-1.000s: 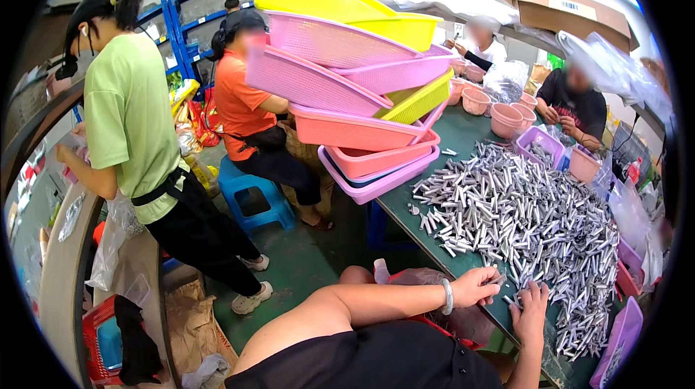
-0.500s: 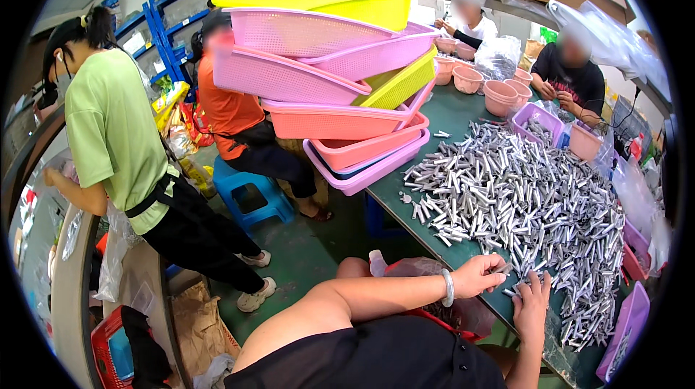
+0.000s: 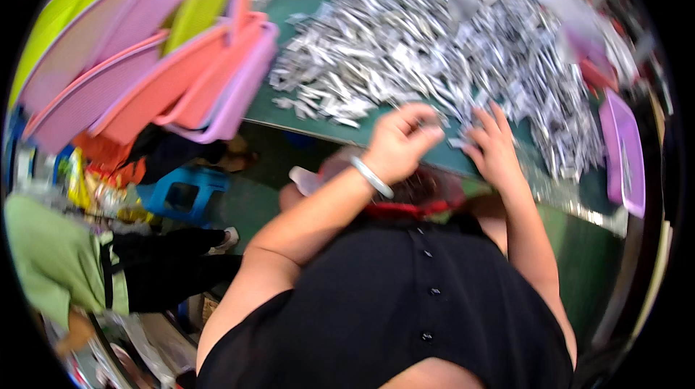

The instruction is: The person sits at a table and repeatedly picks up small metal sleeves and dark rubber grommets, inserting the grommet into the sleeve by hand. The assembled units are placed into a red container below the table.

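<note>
My left hand [image 3: 404,144], with a pale bracelet at the wrist, is over the near edge of the green table [image 3: 318,127]. Its fingers and thumb are curled together on what looks like a small grey metal tube, blurred by motion. To its right, my right hand [image 3: 494,145] rests at the table edge with fingers spread, its tips by a few loose tubes. Beyond both hands lies a wide heap of short silver metal tubes [image 3: 405,41]. Below the hands, a red basket [image 3: 416,208] with dark contents sits at my lap, partly hidden by my arm and shirt.
Stacked plastic baskets [image 3: 137,85] in yellow, pink and coral lean at the left table end. A purple basket [image 3: 622,153] stands at the right edge. A blue stool [image 3: 184,195] and a person in a green shirt [image 3: 58,258] are at the left.
The view has swung downward and to the right, so the co-workers across the table have left the picture. My left hand stays closed; my right hand's fingers have spread a little.
</note>
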Demonstrator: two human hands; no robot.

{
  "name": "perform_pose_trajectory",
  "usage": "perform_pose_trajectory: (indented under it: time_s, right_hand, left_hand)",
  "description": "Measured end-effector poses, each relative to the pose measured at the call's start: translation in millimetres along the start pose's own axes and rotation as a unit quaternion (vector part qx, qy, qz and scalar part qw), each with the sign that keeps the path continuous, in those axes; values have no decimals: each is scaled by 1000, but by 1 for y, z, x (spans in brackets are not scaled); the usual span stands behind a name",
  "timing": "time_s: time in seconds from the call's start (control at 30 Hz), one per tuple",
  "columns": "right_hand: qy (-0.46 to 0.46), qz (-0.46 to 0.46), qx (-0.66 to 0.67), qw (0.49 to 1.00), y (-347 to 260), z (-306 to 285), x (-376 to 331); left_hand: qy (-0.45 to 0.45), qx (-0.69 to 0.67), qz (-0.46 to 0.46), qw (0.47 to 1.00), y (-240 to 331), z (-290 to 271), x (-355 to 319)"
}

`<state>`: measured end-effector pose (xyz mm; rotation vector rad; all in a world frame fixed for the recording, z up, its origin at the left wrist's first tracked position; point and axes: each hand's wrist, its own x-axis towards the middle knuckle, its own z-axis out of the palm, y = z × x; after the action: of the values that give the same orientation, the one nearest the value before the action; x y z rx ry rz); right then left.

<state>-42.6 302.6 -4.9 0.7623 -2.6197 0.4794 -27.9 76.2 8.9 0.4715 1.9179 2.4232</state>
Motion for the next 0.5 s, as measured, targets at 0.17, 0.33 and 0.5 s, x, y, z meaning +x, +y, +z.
perform_pose_trajectory:
  time_s: [0.17, 0.33, 0.5]
  right_hand:
    - [13, 8, 5, 1000, -2, 1, -4]
    - [16, 21, -3, 1000, -4, 1, -7]
    - [20, 21, -10, 1000, -5, 3, -6]
  left_hand:
    - [-24, 47, 121, 991, -1, -1, -2]
    - [-16, 148, 181, 972, 2, -2, -2]
    - [-30, 119, 173, 977, 5, -4, -5]
